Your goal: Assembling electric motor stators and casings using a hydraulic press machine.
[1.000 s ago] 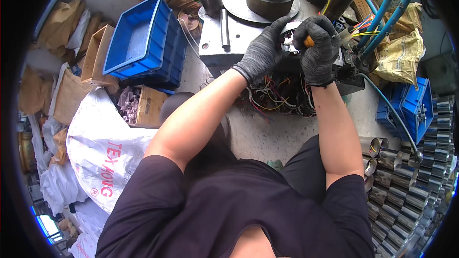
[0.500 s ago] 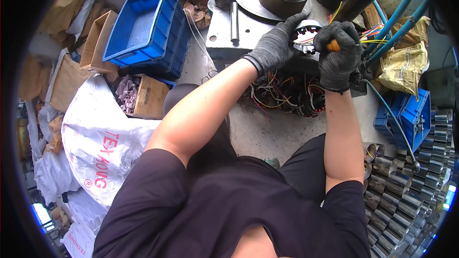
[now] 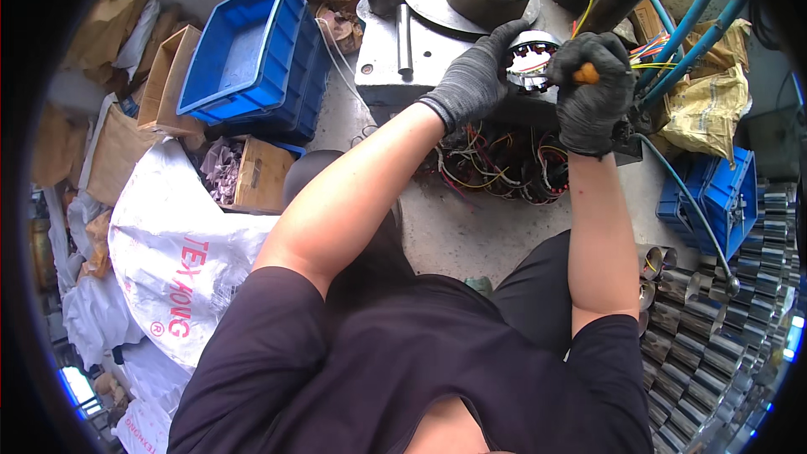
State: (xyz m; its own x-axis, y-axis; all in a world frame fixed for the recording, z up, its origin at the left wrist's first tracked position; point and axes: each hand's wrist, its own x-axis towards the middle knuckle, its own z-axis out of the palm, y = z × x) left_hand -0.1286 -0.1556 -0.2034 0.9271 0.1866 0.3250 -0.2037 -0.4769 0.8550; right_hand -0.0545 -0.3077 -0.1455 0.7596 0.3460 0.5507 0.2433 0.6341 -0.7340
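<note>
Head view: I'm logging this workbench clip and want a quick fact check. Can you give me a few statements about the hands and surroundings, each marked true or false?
1. Both hands wear dark gloves. True: the left hand and right hand are gloved.
2. The right hand grips an orange-handled tool. True.
3. The left hand rests on the blue bin. False: it holds the round metal part.
4. The blue bin is on the person's right. False: it is to the left.
5. Tangled wire coils lie below the hands. True.
</note>
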